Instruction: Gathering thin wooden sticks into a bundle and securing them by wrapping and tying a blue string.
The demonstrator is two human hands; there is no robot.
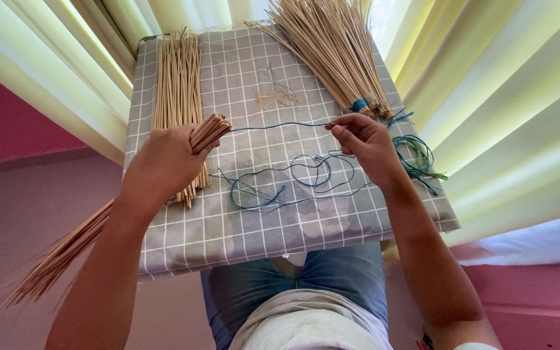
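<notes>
My left hand (166, 162) grips a bundle of thin tan sticks (212, 131) near its upper end; the long tail of the bundle (59, 256) fans out past the table's left edge. A blue string (280, 125) runs taut from the bundle's end to my right hand (365, 144), which pinches it. The rest of the string lies in loose loops (293, 178) on the grey checked cloth between my hands.
The cloth-covered small table (228, 233) holds a pile of loose sticks (176, 78) at the left, tied stick bundles (335, 52) at the top right, and a coil of blue and green strings (416, 159) at the right. Pale curtains hang behind. My knees are under the table.
</notes>
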